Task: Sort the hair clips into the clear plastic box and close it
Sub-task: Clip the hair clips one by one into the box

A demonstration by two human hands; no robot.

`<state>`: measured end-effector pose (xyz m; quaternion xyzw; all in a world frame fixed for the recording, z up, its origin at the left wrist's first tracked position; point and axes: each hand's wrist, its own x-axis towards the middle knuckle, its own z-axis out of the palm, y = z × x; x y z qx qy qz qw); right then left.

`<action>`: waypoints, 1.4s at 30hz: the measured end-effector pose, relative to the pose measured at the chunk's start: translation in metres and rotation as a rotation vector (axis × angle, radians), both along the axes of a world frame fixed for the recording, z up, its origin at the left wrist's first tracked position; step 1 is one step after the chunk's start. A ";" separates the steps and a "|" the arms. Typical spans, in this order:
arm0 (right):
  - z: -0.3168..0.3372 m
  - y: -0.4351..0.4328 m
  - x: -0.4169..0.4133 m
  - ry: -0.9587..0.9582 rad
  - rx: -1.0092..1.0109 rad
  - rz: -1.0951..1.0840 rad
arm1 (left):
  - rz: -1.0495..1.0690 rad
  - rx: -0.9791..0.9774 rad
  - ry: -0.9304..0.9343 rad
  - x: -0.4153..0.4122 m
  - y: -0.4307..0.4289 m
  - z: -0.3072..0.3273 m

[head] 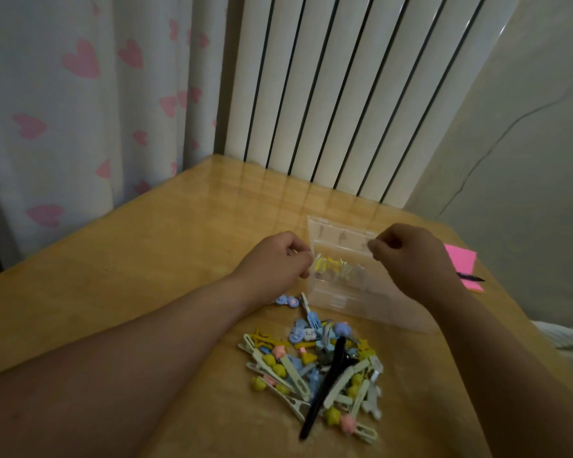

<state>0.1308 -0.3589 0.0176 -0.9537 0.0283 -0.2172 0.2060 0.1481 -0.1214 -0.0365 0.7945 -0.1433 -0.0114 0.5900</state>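
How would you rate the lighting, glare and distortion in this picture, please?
Head view: dim, flat light; the radiator reflects in the glossy table; the wide lens splays its bars and the curtain; the clear plastic box is faint, edges hard to trace; the hair clips stay fairly sharp.

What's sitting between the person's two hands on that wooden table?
In the head view, the clear plastic box, lid up, sits between the left hand and right hand; a few yellow hair clips lie inside.
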 end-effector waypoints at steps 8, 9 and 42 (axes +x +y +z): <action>-0.015 0.043 -0.063 0.017 0.009 0.354 | -0.015 -0.029 0.025 -0.002 0.000 0.002; -0.016 0.045 -0.066 -0.004 -0.040 0.357 | -0.016 -0.032 0.027 -0.002 0.000 0.003; 0.012 0.007 -0.042 0.028 0.308 0.262 | -0.004 0.058 -0.056 0.006 -0.001 -0.010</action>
